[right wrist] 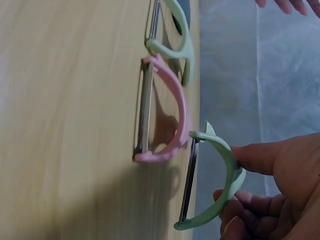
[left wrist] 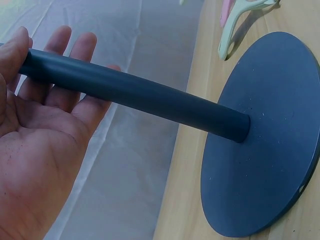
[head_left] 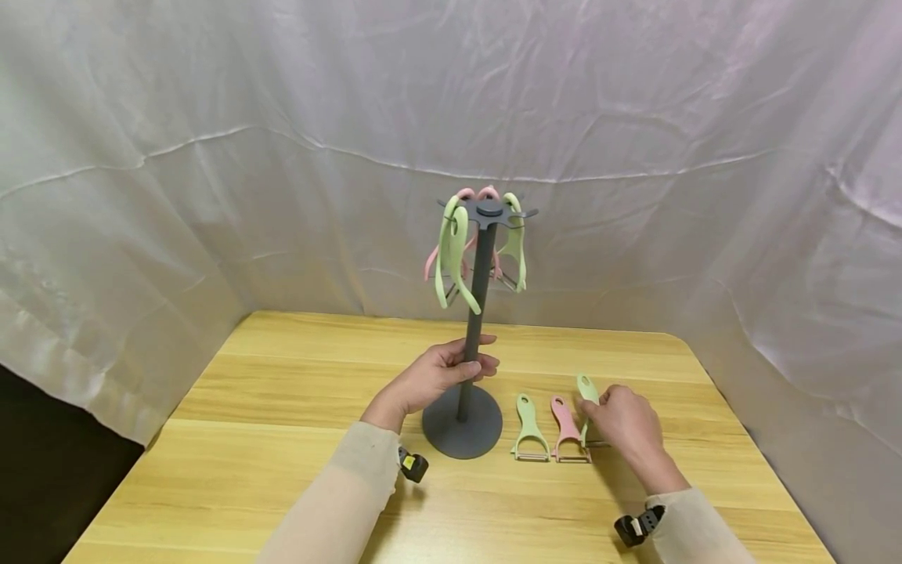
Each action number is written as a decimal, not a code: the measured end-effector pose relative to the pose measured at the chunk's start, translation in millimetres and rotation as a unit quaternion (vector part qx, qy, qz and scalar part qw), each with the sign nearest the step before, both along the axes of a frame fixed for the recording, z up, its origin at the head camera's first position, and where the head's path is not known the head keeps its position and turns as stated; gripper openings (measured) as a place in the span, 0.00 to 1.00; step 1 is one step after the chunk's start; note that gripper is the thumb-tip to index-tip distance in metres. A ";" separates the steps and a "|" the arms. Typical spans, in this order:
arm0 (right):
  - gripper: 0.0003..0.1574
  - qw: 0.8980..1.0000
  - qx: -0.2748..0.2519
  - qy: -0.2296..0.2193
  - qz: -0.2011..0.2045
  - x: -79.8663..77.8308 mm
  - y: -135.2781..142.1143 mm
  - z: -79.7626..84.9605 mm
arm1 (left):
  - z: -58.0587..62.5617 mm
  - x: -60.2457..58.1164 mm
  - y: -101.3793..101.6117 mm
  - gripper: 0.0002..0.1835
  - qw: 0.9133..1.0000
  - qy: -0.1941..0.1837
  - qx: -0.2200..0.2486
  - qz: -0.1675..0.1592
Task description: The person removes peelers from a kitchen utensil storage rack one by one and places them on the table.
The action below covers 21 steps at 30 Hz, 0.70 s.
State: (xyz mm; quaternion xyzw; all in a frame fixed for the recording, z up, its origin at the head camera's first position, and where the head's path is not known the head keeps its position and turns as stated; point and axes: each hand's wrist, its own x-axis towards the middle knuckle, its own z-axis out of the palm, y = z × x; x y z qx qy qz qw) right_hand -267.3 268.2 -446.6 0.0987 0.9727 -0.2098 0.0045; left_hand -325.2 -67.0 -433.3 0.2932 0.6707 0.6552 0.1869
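My left hand (head_left: 444, 370) grips the dark pole (left wrist: 145, 97) of an upright stand, a little above its round base (head_left: 461, 439). Green and pink peelers hang from the hooks at the top, among them a green peeler (head_left: 513, 251) on the right side. With thumb and fingers my right hand (head_left: 627, 423) pinches a green peeler (right wrist: 220, 195) by its handle, its blade end hanging nearest the table. Beside it on the table lie a pink peeler (head_left: 564, 419) and another green peeler (head_left: 528, 423), handles pointing away from me.
The wooden table (head_left: 282, 470) carries the stand and the loose peelers. Pale curtains (head_left: 352, 94) surround the table at the back and both sides. Small black cameras are strapped to both wrists, next to the sleeves (head_left: 352, 478).
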 end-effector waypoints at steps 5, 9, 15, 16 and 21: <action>0.29 1.000 0.007 -0.017 -0.003 1.5 6.4 -1.6 | -0.5 -0.1 -0.1 0.27 1.000 -0.001 0.004 -0.001; 0.29 1.000 0.011 -0.025 0.000 3.5 10.9 -3.1 | -0.8 0.2 0.2 0.27 1.000 -0.001 0.002 0.001; 0.28 0.999 0.019 -0.030 0.001 6.6 14.7 -6.1 | -0.7 0.7 0.3 0.26 1.000 0.000 -0.001 0.005; 0.28 0.999 0.020 -0.031 0.001 7.0 15.3 -6.6 | -0.7 0.8 0.3 0.26 1.000 -0.001 -0.001 0.005; 0.28 0.999 0.021 -0.041 -0.004 7.9 17.3 -8.3 | -1.1 0.4 0.2 0.26 1.000 -0.001 0.003 0.005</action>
